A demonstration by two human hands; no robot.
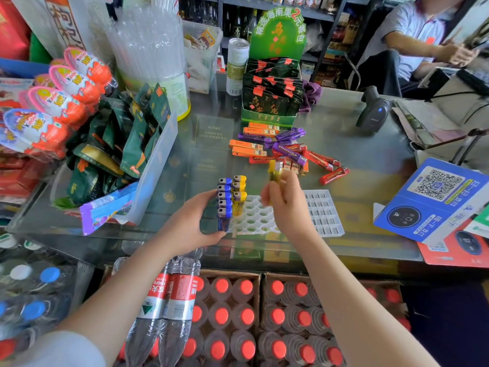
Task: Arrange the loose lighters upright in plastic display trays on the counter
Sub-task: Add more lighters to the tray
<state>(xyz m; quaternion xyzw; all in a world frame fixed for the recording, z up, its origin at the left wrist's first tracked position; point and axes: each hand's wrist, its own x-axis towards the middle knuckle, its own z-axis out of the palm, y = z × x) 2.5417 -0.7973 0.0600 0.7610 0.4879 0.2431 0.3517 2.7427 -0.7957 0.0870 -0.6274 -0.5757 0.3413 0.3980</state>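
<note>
Nearest you, below the counter's front edge, stand open cardboard cases of red-capped clear bottles, with two plastic water bottles with red-and-white labels leaning over them; none of it blocks your forearms.

On the glass counter, your left hand is wrapped around the left end of the white plastic display tray with round sockets, thumb at its near corner, steadying it. Your right hand is pinched shut on a translucent yellow lighter, held upright above the tray.

I judge you are early in the job. One row of blue-capped lighters stands filled along the left edge, and only a few yellow-capped lighters stand in the next row. Most sockets are bare. A second clear plastic tray with square slots lies just to the right, with nothing in it. The loose heap of purple, orange and red lighters waits behind the trays.

For room: the counter between heap and trays is open. The clear bin of dark green snack packets crowds your left, and the blue cardboard QR-code payment stand sits near the second tray's right side.
</note>
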